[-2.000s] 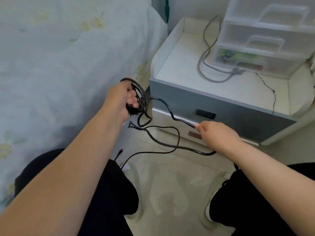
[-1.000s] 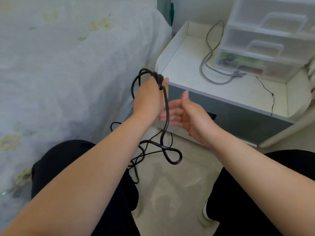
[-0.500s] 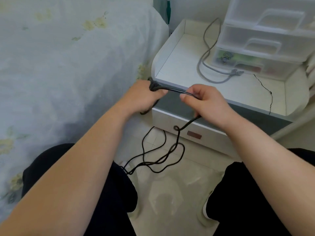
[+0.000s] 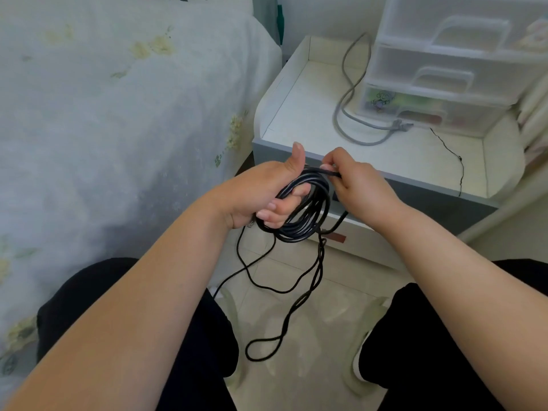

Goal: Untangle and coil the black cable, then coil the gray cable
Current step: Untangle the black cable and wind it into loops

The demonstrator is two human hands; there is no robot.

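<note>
A coiled black cable (image 4: 308,209) is gripped in the curled fingers of the left hand (image 4: 261,194); its strand is pinched by the right hand (image 4: 355,185). The gray cable (image 4: 350,114) is left beyond the fingertips on the nightstand (image 4: 415,161). No writing is legible.

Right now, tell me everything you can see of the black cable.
The black cable is thin, smooth and rubbery-looking. Several turns form a rough coil around the fingers of the left hand, which grips it with the thumb raised. The right hand pinches one strand at the top of the coil. The rest hangs loose below, drooping in slack, partly twisted loops over the tiled floor between the person's knees. Its ends cannot be made out clearly.
</note>
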